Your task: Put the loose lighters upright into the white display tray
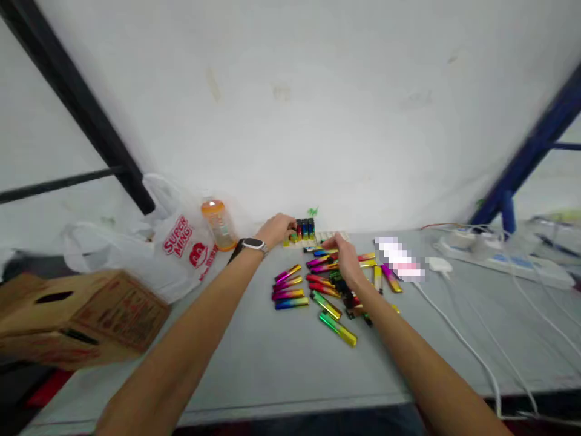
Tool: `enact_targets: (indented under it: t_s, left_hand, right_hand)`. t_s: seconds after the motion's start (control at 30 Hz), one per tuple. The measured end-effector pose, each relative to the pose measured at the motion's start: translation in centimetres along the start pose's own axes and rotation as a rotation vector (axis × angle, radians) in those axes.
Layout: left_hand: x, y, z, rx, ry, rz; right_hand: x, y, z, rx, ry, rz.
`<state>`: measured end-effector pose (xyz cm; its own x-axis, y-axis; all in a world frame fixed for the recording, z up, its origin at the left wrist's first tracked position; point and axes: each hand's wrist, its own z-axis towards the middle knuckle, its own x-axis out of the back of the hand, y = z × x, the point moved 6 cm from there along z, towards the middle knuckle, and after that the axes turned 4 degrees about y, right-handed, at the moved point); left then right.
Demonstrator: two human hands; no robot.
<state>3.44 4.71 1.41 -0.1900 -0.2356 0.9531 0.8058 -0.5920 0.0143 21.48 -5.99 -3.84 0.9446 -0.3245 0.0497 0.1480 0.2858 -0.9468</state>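
My left hand (278, 229), with a smart band on the wrist, is at the back of the table. Its fingers are closed at the left end of a row of upright lighters (305, 229), on a lighter mostly hidden by them. The row stands in a pale slotted tray (331, 235). My right hand (347, 257) reaches over a loose heap of shiny two-coloured lighters (324, 284). Thumb and fingers come together at a blue and yellow lighter on the heap's far side. Several pink, purple and blue lighters (289, 294) lie side by side left of the heap.
On the left are a cardboard box (91, 315), a white plastic bag (181, 248) with red print and an orange-lidded bottle (220, 225). To the right lie a blurred-out phone (399, 260), a power strip (508, 260) and white cables (458, 339). A wall (290, 121) stands behind.
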Motion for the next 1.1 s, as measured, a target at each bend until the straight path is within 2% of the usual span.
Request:
enact_targets:
  t_s: [0.2, 0.37, 0.47, 0.63, 0.73, 0.83, 0.97, 1.1]
  left_hand:
    - [0.1, -0.1, 0.7, -0.020, -0.069, -0.008]
    - [0.1, 0.6, 0.0, -0.047, 0.054, 0.044]
    - [-0.1, 1.2, -1.3, -0.050, 0.133, 0.138]
    - [-1.0, 1.3, -3.4, -0.012, 0.196, 0.193]
    - [-1.3, 1.3, -3.9, -0.006, 0.206, 0.144]
    - [-0.8, 1.8, -4.4, 0.014, 0.278, 0.051]
    - [0.2, 3.6, -6.2, 0.050, 0.449, -0.130]
    - [-0.4, 5.3, -9.1, 0.084, 0.529, -0.290]
  right_hand:
    - [-0.1, 0.6, 0.3, -0.025, 0.001, -0.015]
    - [-0.3, 0.9, 0.5, 0.021, -0.024, -0.099]
    - [-0.9, 0.7, 0.7, 0.158, -0.084, -0.279]
    - [-2.9, 1.2, 1.5, 0.354, -0.249, -0.754]
    - [-4.2, 1.5, 2.5, 0.390, -0.357, -1.021]
    - [-5.7, 1.4, 3.4, 0.422, -0.459, -1.193]
    - [-7.6, 0.7, 3.9, 0.501, -0.545, -1.317]
    - [-8.5, 0.4, 3.7, 0.583, -0.605, -1.344]
